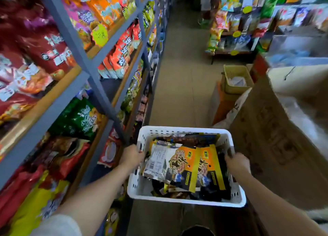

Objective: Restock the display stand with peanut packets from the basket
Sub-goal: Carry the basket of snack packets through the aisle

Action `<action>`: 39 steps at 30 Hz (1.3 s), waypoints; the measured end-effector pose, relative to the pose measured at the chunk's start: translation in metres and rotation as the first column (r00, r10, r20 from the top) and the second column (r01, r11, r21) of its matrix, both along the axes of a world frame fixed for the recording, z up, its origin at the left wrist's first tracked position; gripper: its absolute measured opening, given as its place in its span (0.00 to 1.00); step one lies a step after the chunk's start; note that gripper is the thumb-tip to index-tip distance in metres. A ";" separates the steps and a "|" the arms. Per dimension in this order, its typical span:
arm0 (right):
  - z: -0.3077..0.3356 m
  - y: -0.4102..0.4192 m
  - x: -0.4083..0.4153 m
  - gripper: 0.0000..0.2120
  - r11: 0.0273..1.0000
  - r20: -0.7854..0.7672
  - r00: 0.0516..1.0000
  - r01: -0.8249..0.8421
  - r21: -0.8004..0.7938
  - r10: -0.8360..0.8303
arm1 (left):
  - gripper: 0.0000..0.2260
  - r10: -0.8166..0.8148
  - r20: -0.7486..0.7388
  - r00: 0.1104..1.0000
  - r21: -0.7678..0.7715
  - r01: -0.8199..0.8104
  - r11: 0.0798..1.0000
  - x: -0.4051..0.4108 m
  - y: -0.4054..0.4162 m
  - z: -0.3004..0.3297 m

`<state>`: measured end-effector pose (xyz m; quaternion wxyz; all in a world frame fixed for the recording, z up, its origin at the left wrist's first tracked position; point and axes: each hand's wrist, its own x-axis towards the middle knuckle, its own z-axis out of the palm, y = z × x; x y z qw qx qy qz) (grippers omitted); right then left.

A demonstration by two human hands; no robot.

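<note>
A white perforated plastic basket [177,129] hangs in front of me, carried above the aisle floor. It holds several yellow-and-black peanut packets [184,164], one turned to show its white back label. My left hand [131,156] grips the basket's left rim. My right hand [237,162] grips the right rim. A grey metal display stand [83,61] with wooden shelves runs along my left, packed with red, orange, green and yellow snack bags.
The tan floor aisle [182,67] stretches ahead between the shelving. Large cardboard boxes [276,132] crowd the right side, with a small yellowish bin [237,78] beyond them. More hanging snack displays [248,19] stand at the far right.
</note>
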<state>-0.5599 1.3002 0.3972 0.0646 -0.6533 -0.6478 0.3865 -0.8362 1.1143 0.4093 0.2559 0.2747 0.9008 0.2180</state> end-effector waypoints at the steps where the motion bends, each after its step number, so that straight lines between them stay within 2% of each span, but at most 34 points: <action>1: -0.006 0.027 -0.015 0.15 1.000 0.009 1.000 -0.006 -0.013 0.007 | 0.14 -0.015 -0.018 1.000 -0.015 0.015 1.000 -0.014 0.026 -0.004; 6: 0.000 0.176 -0.094 0.16 0.999 0.050 0.998 -0.022 -0.043 0.024 | 0.12 0.032 -0.020 0.999 -0.054 -0.033 0.998 -0.088 0.160 -0.001; 9: 0.017 0.258 -0.145 0.14 0.998 0.006 0.999 -0.052 -0.034 0.052 | 0.17 0.066 -0.061 0.996 -0.056 -0.069 0.996 -0.133 0.236 0.005; 11: 0.024 0.306 -0.178 0.12 0.996 0.011 0.996 -0.086 -0.016 0.086 | 0.16 0.062 -0.082 0.995 -0.054 -0.067 0.996 -0.162 0.282 0.007; 14: 0.020 0.374 -0.228 0.13 0.993 0.040 0.992 -0.121 -0.008 0.121 | 0.18 0.112 -0.065 0.992 -0.046 -0.115 0.992 -0.208 0.347 -0.008; 17: 0.000 0.450 -0.282 0.10 0.994 0.077 0.992 -0.101 -0.027 0.103 | 0.20 0.141 -0.054 0.989 -0.054 -0.144 0.988 -0.261 0.422 -0.031; 23: -0.018 0.611 -0.388 0.13 0.983 0.087 0.991 0.116 -0.142 -0.105 | 0.14 0.053 0.021 0.998 -0.085 -0.051 0.995 -0.389 0.610 -0.032; 28: 0.005 0.745 -0.449 0.16 0.970 0.015 0.975 0.220 -0.101 -0.220 | 0.11 0.034 0.032 0.999 -0.033 -0.033 0.999 -0.473 0.782 -0.013; 33: -0.012 0.883 -0.485 0.12 0.947 -0.010 0.952 0.303 -0.104 -0.305 | 0.15 -0.102 0.010 0.995 -0.030 0.103 0.994 -0.517 0.943 -0.022; 39: -0.010 1.078 -0.507 0.12 0.930 0.027 0.941 0.337 -0.144 -0.337 | 0.10 -0.175 0.059 0.983 -0.081 0.179 0.980 -0.546 1.154 -0.029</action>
